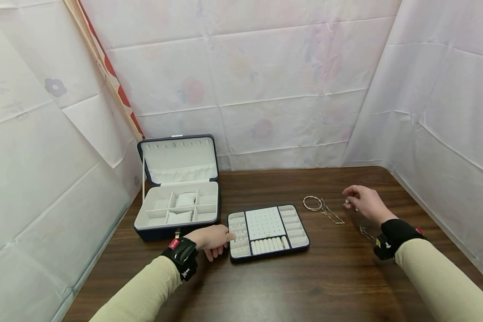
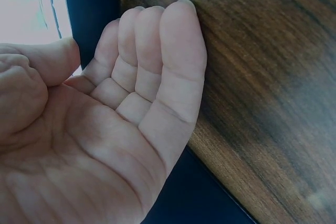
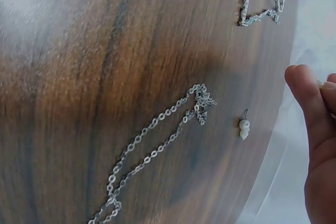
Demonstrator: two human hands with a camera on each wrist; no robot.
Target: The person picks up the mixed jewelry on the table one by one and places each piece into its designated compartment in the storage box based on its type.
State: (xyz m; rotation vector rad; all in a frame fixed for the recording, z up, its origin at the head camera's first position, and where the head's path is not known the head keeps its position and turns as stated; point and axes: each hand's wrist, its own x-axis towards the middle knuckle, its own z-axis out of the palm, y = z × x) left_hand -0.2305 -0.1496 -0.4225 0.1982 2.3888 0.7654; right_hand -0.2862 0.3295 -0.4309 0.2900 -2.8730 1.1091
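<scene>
My left hand holds the left edge of a shallow jewelry tray, thumb over its rim and fingers curled by its dark side. The left wrist view shows those fingers from the palm side, close to the wood. Above the table's right part, my right hand pinches a tiny whitish earring, mostly hidden by the fingertips. Below that hand another pearl earring lies on the table. A silver chain lies near it, by the right wrist in the head view.
An open dark-blue jewelry box with small cushions stands at the back left, lid raised. Between tray and right hand lie a bangle and a second chain. White sheets hang around the wooden table.
</scene>
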